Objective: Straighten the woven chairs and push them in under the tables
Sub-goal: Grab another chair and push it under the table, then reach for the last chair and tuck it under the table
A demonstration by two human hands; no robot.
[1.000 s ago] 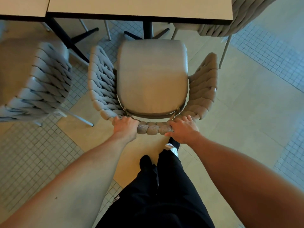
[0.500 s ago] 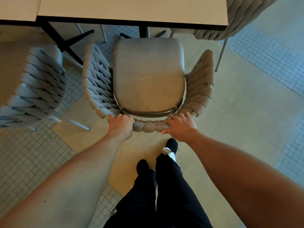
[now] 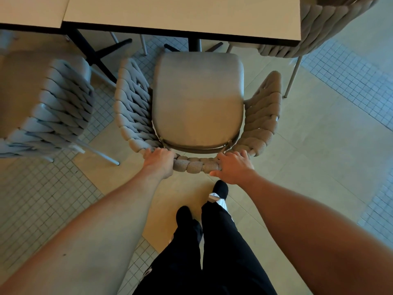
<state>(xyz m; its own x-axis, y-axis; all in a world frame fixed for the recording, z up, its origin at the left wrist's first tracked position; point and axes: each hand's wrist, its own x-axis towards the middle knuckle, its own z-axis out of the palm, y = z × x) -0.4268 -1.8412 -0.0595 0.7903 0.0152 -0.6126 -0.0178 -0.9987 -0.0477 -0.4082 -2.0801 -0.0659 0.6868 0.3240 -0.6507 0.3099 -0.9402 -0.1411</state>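
Observation:
A woven chair [image 3: 198, 99] with a grey seat cushion faces the light table [image 3: 180, 17], its seat front just at the table's near edge. My left hand [image 3: 158, 162] grips the left end of the chair's braided top rail. My right hand [image 3: 234, 167] grips the same rail on the right, thumb underneath. The rail between my hands shows thick beige braids. The chair's legs are hidden under the seat.
A second woven chair [image 3: 46, 107] stands close on the left. A third woven chair [image 3: 319, 24] sits at the table's right end. The table's black pedestal foot [image 3: 102, 54] spreads under it. My black-trousered legs [image 3: 204, 241] stand behind the chair on tiled floor.
The chair has slid forward toward the table with both hands still on its rail, and my feet have stepped after it.

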